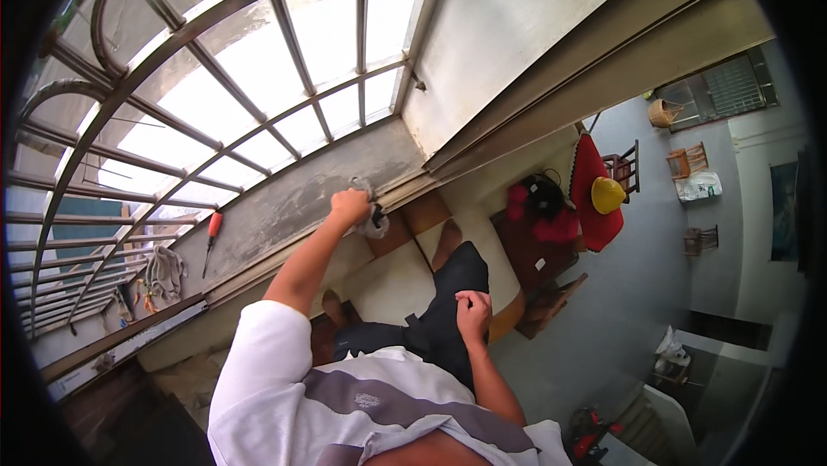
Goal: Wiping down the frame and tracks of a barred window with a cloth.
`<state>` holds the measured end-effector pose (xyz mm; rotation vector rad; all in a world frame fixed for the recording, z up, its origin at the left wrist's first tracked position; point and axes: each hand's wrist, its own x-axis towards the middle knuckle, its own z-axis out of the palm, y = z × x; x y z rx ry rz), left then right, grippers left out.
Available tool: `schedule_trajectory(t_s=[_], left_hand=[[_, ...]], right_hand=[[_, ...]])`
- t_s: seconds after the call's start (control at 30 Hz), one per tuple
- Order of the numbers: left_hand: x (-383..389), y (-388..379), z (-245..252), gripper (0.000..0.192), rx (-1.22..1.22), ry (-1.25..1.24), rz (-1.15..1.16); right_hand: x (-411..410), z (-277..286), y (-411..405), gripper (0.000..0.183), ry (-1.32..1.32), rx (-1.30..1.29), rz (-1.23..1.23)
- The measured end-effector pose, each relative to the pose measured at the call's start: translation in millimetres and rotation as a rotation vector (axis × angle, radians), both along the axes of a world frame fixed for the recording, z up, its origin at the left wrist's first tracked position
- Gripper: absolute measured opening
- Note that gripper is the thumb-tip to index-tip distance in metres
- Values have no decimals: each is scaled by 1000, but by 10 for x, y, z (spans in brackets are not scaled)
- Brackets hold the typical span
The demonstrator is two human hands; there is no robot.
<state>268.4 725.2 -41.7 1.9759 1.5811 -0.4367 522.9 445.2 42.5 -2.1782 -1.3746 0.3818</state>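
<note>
My left hand (352,207) grips a crumpled grey cloth (373,226) at the metal window track (310,236). Part of the cloth bulges out on either side of the fingers. Beyond it runs a worn concrete sill (284,207), backed by a metal window grille (242,114). My right hand (475,314) rests on my dark-trousered leg, its fingers curled in and nothing visible in them. Further left on the sill lie a screwdriver (214,226) with a red handle and a heap of grey fabric (167,272).
My bare foot (448,243) is on a pale raised surface (394,282) beside the wall. To the right are red fabric (594,204), a yellow rounded object (607,195) and a blurred dark shape. Wooden chairs (687,160) stand across the grey floor (620,291).
</note>
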Motion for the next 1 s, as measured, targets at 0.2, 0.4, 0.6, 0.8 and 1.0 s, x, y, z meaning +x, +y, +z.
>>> schedule_trajectory(t_s=[0.2, 0.4, 0.6, 0.8, 1.0], left_hand=[[-528, -760, 50, 23, 410, -228, 188], [450, -324, -25, 28, 760, -468, 26], [1291, 23, -392, 21, 572, -223, -116], [860, 14, -265, 21, 319, -187, -139], [-553, -609, -84, 34, 217, -74, -155]], right_hand=[[-157, 12, -48, 10, -7, -8, -5], [-250, 12, -201, 10, -19, -31, 15], [-257, -2, -436, 11, -26, -103, 32], [-245, -32, -400, 10, -21, -73, 42], [-376, -72, -195, 9, -39, -88, 86]])
